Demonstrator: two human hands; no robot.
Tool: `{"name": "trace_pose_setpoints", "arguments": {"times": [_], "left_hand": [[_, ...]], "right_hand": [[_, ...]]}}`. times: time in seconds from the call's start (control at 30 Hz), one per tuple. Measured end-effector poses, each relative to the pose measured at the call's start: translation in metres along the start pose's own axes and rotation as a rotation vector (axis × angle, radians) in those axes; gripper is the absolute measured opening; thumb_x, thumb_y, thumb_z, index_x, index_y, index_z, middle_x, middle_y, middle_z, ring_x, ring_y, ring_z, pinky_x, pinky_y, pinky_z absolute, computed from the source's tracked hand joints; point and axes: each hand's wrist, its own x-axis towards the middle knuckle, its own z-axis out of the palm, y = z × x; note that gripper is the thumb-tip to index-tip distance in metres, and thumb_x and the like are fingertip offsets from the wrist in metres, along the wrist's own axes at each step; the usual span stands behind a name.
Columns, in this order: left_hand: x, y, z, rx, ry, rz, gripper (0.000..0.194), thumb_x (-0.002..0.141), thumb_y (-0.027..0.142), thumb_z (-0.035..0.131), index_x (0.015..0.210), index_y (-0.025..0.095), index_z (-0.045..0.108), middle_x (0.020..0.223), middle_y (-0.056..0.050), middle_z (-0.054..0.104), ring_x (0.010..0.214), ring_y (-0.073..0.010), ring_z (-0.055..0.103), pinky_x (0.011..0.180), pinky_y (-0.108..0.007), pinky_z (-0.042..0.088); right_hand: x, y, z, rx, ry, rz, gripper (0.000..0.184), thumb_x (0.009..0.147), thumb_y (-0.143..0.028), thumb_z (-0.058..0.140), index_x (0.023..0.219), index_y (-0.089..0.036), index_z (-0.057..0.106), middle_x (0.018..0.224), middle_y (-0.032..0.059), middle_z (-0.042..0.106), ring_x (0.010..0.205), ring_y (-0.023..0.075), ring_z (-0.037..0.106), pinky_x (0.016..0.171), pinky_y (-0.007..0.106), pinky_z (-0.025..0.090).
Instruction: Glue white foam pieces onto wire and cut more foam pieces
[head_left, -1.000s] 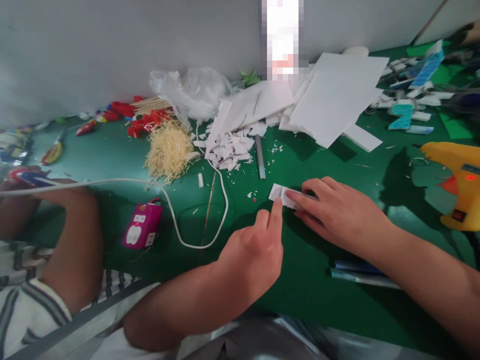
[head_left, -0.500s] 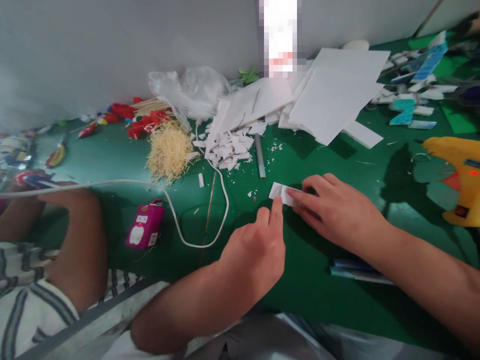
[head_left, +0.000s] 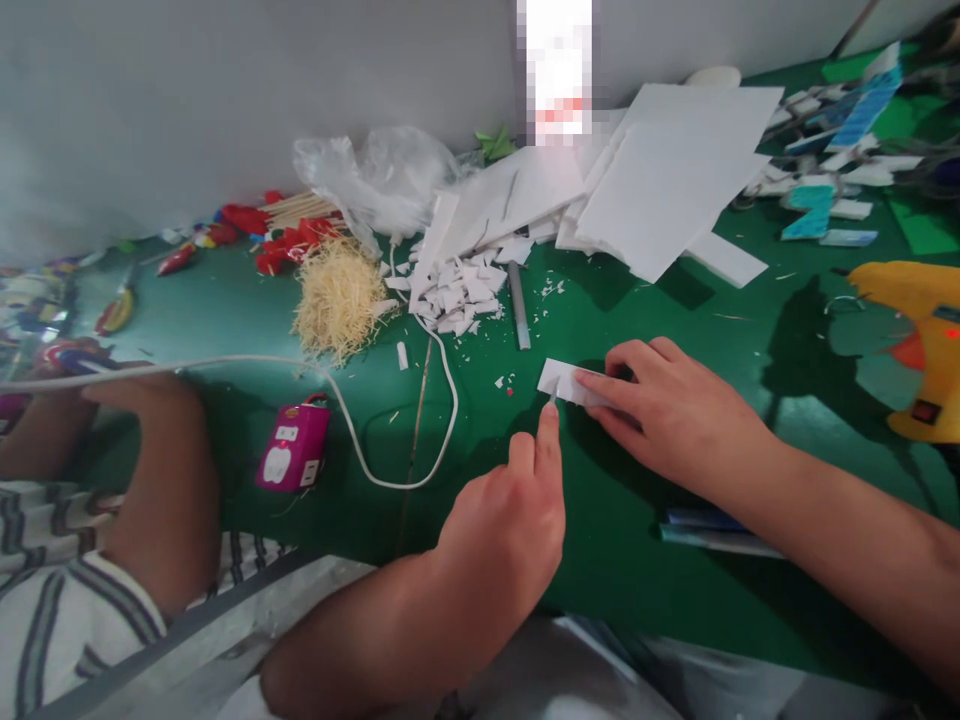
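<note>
My left hand (head_left: 517,490) is closed, its index finger stretched along a thin pointed blade (head_left: 553,393). Any handle is hidden inside the fist. The blade's tip touches the near edge of a small white foam board strip (head_left: 561,378) lying on the green table. My right hand (head_left: 660,400) pins the strip's right end, fingers on top and thumb at the near side. Left of the strip lie a few white crumbs (head_left: 504,382), and a grey bar (head_left: 519,305) rests just beyond.
White foam sheets (head_left: 675,180) and a heap of white scraps (head_left: 459,295) lie behind. A yellow glue gun (head_left: 919,345) stands at right. Left are a straw-coloured shredded bundle (head_left: 341,300), a magenta power adapter (head_left: 292,447), a white cable (head_left: 360,470) and another person's arm (head_left: 161,480).
My left hand has drawn back slightly toward me, so the blade's tip now shows against the strip. My right hand stays on the strip's right end.
</note>
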Motion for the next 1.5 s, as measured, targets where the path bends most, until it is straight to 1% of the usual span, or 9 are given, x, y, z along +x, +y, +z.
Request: {"name": "trace_pose_setpoints", "arguments": {"times": [0.17,0.4,0.7,0.93,1.03,1.13,1.2,1.3,1.5], "left_hand": [[-0.012,-0.003,0.018,0.011,0.272,0.033,0.064,0.08,0.006,0.057,0.144,-0.003,0.058,0.078,-0.001,0.066,0.043,-0.0077,0.059,0.038,-0.016,0.051],[-0.02,-0.005,0.025,-0.009,0.361,0.051,0.057,0.086,0.002,0.049,0.142,-0.002,0.057,0.077,0.002,0.064,0.042,-0.0068,0.058,0.035,-0.019,0.046],[-0.033,-0.023,0.014,-0.25,0.271,0.045,0.053,0.096,0.009,0.04,0.149,0.008,0.048,0.093,-0.002,0.071,0.061,-0.0116,0.069,0.05,-0.022,0.054],[-0.006,-0.05,-0.004,0.003,0.283,-0.368,0.058,0.097,0.019,0.048,0.155,0.023,0.051,0.108,-0.005,0.07,0.064,-0.0151,0.067,0.05,-0.025,0.045],[0.015,-0.058,-0.003,0.041,0.181,-0.339,0.058,0.1,0.018,0.045,0.157,0.022,0.05,0.108,-0.009,0.069,0.08,-0.0206,0.071,0.06,-0.026,0.051],[0.028,-0.064,0.001,0.02,0.245,-0.216,0.05,0.102,0.021,0.047,0.15,0.015,0.057,0.112,-0.015,0.069,0.101,-0.0296,0.071,0.076,-0.035,0.059],[0.035,-0.067,0.002,-0.117,0.375,-0.131,0.042,0.102,0.026,0.05,0.14,0.012,0.064,0.118,-0.018,0.07,0.107,-0.031,0.069,0.086,-0.04,0.06],[0.046,-0.067,0.003,-0.585,0.497,-0.048,0.037,0.098,0.032,0.058,0.128,0.012,0.068,0.11,-0.012,0.074,0.083,-0.0186,0.07,0.081,-0.032,0.059],[0.065,-0.053,0.006,-1.479,0.249,-0.135,0.034,0.08,0.04,0.074,0.102,0.014,0.07,0.069,0.002,0.067,0.049,-0.0078,0.056,0.047,-0.02,0.046]], "right_hand": [[-0.001,0.001,0.002,-0.018,0.039,-0.035,0.031,0.103,-0.03,0.049,0.118,-0.022,0.074,0.098,0.0115,0.064,0.082,0.0212,0.045,0.067,0.032,0.041],[-0.001,0.001,0.0,-0.015,0.022,-0.03,0.031,0.103,-0.029,0.049,0.12,-0.022,0.074,0.1,0.0122,0.065,0.084,0.0218,0.048,0.068,0.033,0.041],[-0.004,0.004,0.0,-0.084,0.094,-0.123,0.031,0.103,-0.025,0.049,0.122,-0.017,0.073,0.101,0.0121,0.07,0.087,0.0221,0.058,0.073,0.035,0.048],[-0.007,0.001,-0.012,-0.062,0.244,0.004,0.037,0.101,-0.024,0.056,0.137,-0.017,0.06,0.111,0.0128,0.07,0.087,0.0208,0.067,0.066,0.034,0.051],[-0.008,0.001,-0.014,-0.046,0.246,-0.006,0.039,0.1,-0.024,0.057,0.139,-0.018,0.058,0.114,0.0128,0.07,0.089,0.0211,0.069,0.061,0.032,0.051],[-0.009,0.003,-0.015,-0.039,0.232,-0.021,0.04,0.101,-0.023,0.056,0.14,-0.018,0.057,0.116,0.0133,0.071,0.091,0.0215,0.07,0.063,0.032,0.053],[-0.009,0.004,-0.015,-0.03,0.243,-0.025,0.041,0.101,-0.023,0.057,0.142,-0.018,0.056,0.116,0.0124,0.071,0.091,0.021,0.071,0.063,0.032,0.054],[-0.009,0.002,-0.017,-0.017,0.292,-0.059,0.043,0.099,-0.021,0.061,0.142,-0.02,0.054,0.115,0.0108,0.071,0.092,0.02,0.071,0.063,0.031,0.056],[-0.008,-0.002,-0.021,-0.033,0.35,-0.114,0.043,0.097,-0.02,0.065,0.139,-0.018,0.055,0.113,0.0109,0.072,0.094,0.0193,0.071,0.064,0.029,0.057]]}}
